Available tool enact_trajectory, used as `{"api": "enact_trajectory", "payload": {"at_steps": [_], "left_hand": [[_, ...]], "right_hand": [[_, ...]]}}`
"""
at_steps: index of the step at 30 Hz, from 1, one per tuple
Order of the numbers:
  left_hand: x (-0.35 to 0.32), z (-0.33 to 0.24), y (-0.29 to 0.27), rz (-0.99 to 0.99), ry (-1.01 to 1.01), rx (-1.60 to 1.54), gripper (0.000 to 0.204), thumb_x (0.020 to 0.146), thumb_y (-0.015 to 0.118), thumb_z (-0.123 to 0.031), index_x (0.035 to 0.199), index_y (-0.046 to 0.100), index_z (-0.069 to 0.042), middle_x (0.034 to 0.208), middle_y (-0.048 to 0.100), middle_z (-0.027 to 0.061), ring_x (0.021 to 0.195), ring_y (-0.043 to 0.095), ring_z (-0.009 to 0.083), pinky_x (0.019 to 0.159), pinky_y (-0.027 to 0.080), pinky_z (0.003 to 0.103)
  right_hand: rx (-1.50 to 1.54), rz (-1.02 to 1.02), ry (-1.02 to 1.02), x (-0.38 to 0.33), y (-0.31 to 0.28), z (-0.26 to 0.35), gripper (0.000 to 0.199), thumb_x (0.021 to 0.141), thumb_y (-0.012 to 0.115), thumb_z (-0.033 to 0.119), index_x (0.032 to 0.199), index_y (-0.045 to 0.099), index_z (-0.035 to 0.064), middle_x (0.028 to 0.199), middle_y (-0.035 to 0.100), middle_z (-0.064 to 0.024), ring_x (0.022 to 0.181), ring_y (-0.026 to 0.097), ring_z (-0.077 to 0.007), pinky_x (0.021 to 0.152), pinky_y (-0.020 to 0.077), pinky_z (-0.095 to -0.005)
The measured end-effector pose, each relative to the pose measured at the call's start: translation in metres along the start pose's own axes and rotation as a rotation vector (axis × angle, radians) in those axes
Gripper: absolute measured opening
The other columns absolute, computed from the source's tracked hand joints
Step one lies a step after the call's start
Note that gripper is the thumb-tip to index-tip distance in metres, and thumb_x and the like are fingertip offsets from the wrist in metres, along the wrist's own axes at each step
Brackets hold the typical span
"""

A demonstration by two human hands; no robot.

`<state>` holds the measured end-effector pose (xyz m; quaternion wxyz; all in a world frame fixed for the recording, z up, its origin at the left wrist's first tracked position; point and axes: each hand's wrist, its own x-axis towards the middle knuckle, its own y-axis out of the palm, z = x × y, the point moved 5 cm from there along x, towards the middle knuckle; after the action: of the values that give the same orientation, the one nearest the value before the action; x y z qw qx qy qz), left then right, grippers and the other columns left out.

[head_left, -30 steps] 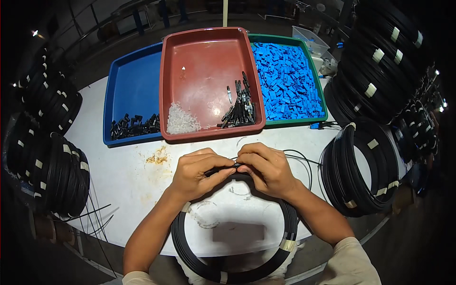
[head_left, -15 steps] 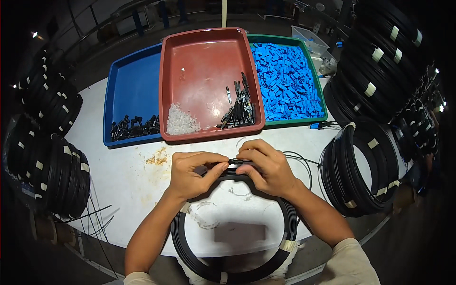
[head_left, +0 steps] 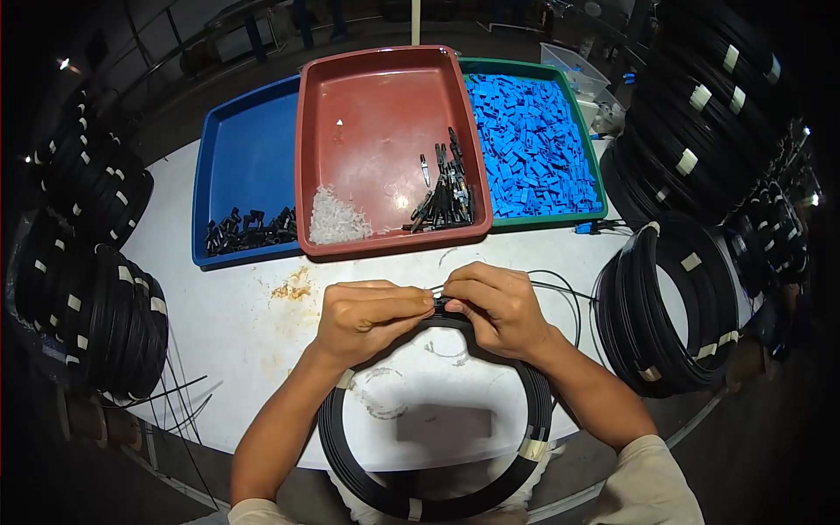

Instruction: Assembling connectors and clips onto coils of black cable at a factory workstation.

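Compared with half a second ago, the left hand (head_left: 374, 317) has moved in toward the right hand (head_left: 496, 304), so the fingertips now nearly meet where a short stretch of dark cable showed between them; the left thumb and fingers, which stood slightly parted, are now pressed together. The left hand is closed in a pinch on a small black piece (head_left: 440, 303), and the right hand pinches its other side between thumb and curled fingers. The piece is just above the far edge of a coil (head_left: 339, 451) of black cable, in front of the red tray (head_left: 385, 122). It looks dark and narrow with a small light glint, but its exact shape is hidden by the fingertips. The coil is a matte black ring of many strands, bound with pale bands of tape; its far part lies on the white desk (head_left: 232, 350), and its near part reaches past the desk's front edge.
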<state>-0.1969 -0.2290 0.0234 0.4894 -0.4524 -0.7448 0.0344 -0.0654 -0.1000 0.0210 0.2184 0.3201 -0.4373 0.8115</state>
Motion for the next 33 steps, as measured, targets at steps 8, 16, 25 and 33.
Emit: {"api": "enact_trajectory", "payload": {"at_steps": [8, 16, 25, 33], "left_hand": [[-0.004, 0.007, 0.0, -0.046, -0.173, -0.058, 0.015, 0.075, 0.083, 0.001, 0.09, 0.08, 0.0, 0.087, 0.078, 0.0132, 0.073, 0.076, 0.0214, 0.068, 0.06, 0.028], [0.002, -0.002, 0.003, -0.002, 0.019, -0.003, 0.014, 0.076, 0.082, -0.002, 0.089, 0.078, 0.0, 0.089, 0.078, 0.0114, 0.075, 0.075, 0.0217, 0.068, 0.06, 0.03], [-0.001, -0.017, 0.007, 0.041, 0.334, 0.312, 0.024, 0.073, 0.083, -0.003, 0.096, 0.076, -0.001, 0.092, 0.076, 0.0104, 0.078, 0.074, 0.023, 0.067, 0.06, 0.032], [-0.001, 0.004, 0.002, -0.023, -0.151, -0.04, 0.012, 0.075, 0.082, -0.001, 0.087, 0.077, 0.001, 0.089, 0.077, 0.0118, 0.075, 0.075, 0.024, 0.069, 0.06, 0.03]], "right_hand": [[0.014, -0.023, 0.032, 0.002, 0.0, 0.003, 0.024, 0.078, 0.075, -0.001, 0.1, 0.065, 0.0007, 0.096, 0.066, -0.0122, 0.08, 0.067, -0.0307, 0.066, 0.0543, -0.0366], [-0.003, -0.047, 0.016, 0.001, 0.0, 0.001, 0.019, 0.075, 0.074, -0.002, 0.093, 0.067, 0.0018, 0.09, 0.068, -0.011, 0.072, 0.067, -0.03, 0.063, 0.054, -0.0368], [0.071, 0.109, 0.198, -0.001, 0.005, -0.007, 0.01, 0.082, 0.072, -0.001, 0.089, 0.066, 0.001, 0.083, 0.065, -0.012, 0.068, 0.064, -0.0333, 0.061, 0.0511, -0.0398], [0.017, -0.06, 0.058, 0.003, -0.001, 0.004, 0.015, 0.081, 0.074, 0.001, 0.093, 0.065, 0.0019, 0.09, 0.065, -0.0116, 0.069, 0.066, -0.0321, 0.062, 0.0524, -0.0387]]}}
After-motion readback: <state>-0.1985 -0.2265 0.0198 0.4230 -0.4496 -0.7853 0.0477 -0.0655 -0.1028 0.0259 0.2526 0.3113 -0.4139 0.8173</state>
